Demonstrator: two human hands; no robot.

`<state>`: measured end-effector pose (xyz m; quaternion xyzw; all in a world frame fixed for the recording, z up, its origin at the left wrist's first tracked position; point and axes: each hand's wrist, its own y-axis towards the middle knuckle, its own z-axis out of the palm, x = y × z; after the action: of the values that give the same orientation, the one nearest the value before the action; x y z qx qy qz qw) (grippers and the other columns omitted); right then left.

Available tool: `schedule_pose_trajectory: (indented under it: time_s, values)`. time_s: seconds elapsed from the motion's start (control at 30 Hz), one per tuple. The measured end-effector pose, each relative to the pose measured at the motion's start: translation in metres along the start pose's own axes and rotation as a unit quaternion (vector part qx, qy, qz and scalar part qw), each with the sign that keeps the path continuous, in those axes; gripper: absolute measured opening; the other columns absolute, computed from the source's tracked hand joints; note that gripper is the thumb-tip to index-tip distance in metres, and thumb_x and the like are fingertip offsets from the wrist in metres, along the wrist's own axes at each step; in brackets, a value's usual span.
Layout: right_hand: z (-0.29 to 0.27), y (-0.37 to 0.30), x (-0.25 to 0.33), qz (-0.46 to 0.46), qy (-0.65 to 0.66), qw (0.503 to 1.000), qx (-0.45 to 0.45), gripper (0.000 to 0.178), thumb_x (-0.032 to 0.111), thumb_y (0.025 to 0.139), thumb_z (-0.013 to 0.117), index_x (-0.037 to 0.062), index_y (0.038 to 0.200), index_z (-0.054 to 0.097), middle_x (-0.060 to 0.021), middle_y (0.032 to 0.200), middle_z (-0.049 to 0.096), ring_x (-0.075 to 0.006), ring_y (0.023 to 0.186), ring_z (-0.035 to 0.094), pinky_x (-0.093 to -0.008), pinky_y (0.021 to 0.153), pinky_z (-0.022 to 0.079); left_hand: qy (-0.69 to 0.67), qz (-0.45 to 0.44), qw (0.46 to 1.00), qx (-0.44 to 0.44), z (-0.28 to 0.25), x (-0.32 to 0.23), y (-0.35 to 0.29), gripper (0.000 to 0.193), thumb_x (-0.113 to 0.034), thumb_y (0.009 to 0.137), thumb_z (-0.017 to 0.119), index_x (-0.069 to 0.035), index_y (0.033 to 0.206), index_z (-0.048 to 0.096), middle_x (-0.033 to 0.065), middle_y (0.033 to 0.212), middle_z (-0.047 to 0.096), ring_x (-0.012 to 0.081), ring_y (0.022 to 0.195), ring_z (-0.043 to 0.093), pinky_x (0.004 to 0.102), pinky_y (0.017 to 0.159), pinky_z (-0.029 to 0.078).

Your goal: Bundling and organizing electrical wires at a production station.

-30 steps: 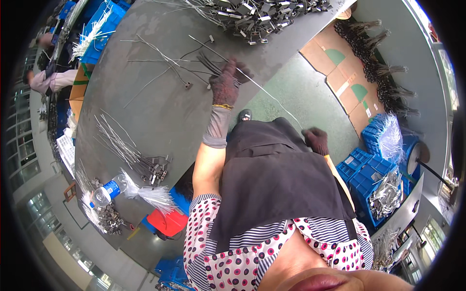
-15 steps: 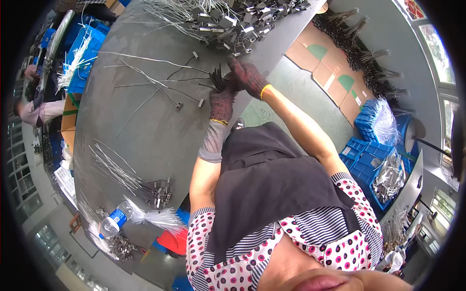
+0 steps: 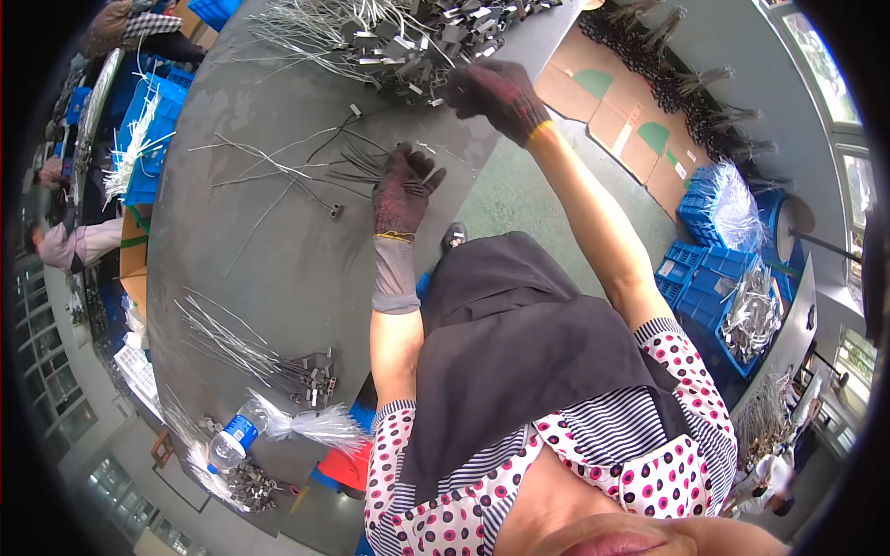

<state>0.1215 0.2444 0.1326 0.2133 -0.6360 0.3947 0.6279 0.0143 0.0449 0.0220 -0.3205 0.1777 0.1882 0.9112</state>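
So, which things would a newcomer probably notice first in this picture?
Probably the large pile of wires with dark blocky ends, on the grey table at the top of the picture. Next, near the centre, the gloved left hand grips a bundle of dark strands. The blue crates at the right also catch the eye.

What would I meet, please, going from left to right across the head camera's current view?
Blue crate with white strips, bottle with a blue label, dark strands, gloved left hand, gloved right hand, flattened cardboard, bright window.
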Motion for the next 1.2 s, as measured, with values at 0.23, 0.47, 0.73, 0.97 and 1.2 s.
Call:
schedule_pose_trajectory:
  time_s: [0.23,0.47,0.73,0.97,1.2]
  values:
    - [-0.054,-0.149,-0.050,0.082,0.016,0.994,-0.071,0.020,0.012,0.089,0.067,-0.0037,0.101,0.068,-0.0062,0.079,0.066,-0.0113,0.065,0.060,-0.0257,0.061,0.050,0.180,-0.074,0.979,0.058,0.043,0.047,0.011,0.037,-0.035,0.097,0.061,-0.012,0.126,0.056,0.0088,0.092,0.065,0.0166,0.066,0.058,0.0356,0.062,0.055]
    - [-0.115,-0.319,-0.170,0.288,-0.028,0.949,-0.127,0.019,0.017,0.086,0.068,-0.0019,0.086,0.069,-0.0035,0.068,0.062,-0.0098,0.059,0.055,-0.0254,0.052,0.043,0.048,-0.058,0.984,0.160,0.073,0.079,0.020,0.028,-0.017,0.099,0.057,-0.003,0.123,0.056,0.0171,0.111,0.064,0.0344,0.103,0.064,0.0597,0.097,0.051]
    - [-0.128,-0.393,-0.215,0.373,-0.149,0.894,-0.200,0.033,0.030,0.080,0.075,-0.0021,0.087,0.073,-0.0067,0.077,0.070,-0.0129,0.070,0.061,-0.0304,0.067,0.050,-0.009,0.077,0.991,0.113,0.067,0.029,-0.007,0.026,-0.023,0.096,0.062,-0.015,0.121,0.060,0.0121,0.104,0.066,0.0315,0.098,0.064,0.0624,0.096,0.049]
    - [-0.157,-0.410,-0.268,0.317,-0.123,0.906,-0.251,0.033,0.031,0.080,0.076,-0.0014,0.084,0.072,-0.0067,0.073,0.068,-0.0129,0.067,0.060,-0.0305,0.063,0.049,0.018,0.118,0.989,0.082,0.052,0.026,-0.005,0.024,-0.023,0.097,0.062,-0.015,0.119,0.061,0.0115,0.102,0.067,0.0274,0.090,0.066,0.0607,0.091,0.053]
    - [-0.110,-0.276,-0.200,0.275,-0.089,0.948,-0.136,0.028,0.027,0.085,0.070,-0.0006,0.089,0.070,-0.0053,0.073,0.065,-0.0104,0.062,0.057,-0.0271,0.056,0.046,0.069,0.052,0.992,0.096,0.033,0.055,-0.027,0.021,-0.018,0.098,0.060,-0.004,0.113,0.063,0.0094,0.098,0.067,0.0244,0.090,0.067,0.0461,0.085,0.059]
